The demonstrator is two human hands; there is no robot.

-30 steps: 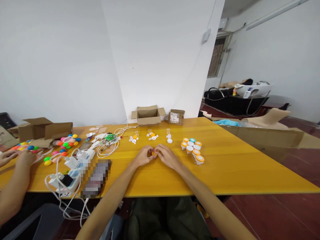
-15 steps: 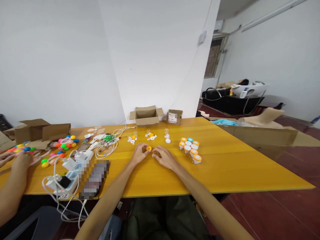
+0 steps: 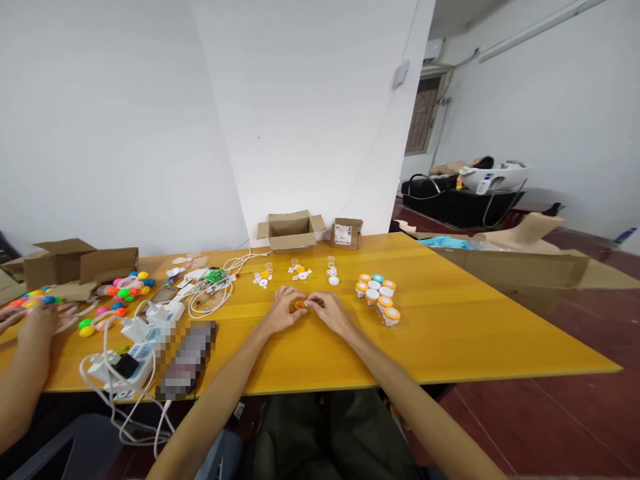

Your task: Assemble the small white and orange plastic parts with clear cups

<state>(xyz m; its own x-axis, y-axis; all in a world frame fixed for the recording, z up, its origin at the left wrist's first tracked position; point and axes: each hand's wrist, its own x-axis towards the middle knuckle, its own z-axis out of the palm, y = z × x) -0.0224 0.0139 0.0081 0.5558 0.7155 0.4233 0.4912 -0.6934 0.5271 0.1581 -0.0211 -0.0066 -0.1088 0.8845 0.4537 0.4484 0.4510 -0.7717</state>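
My left hand and my right hand meet over the middle of the yellow table. Both pinch a small orange cap between their fingertips, just above the tabletop. To the right of my right hand stands a cluster of small jars with orange, white and blue lids. Behind my hands lie three little heaps of small white and orange parts, each by a tiny clear cup.
Two open cardboard boxes sit at the far edge by the wall. White cables and chargers and a blurred dark object lie to the left. Another person's hand works among coloured balls at far left.
My hands had drawn apart with the orange cap at my left fingertips; now they have closed together again on it. The view has shifted slightly.
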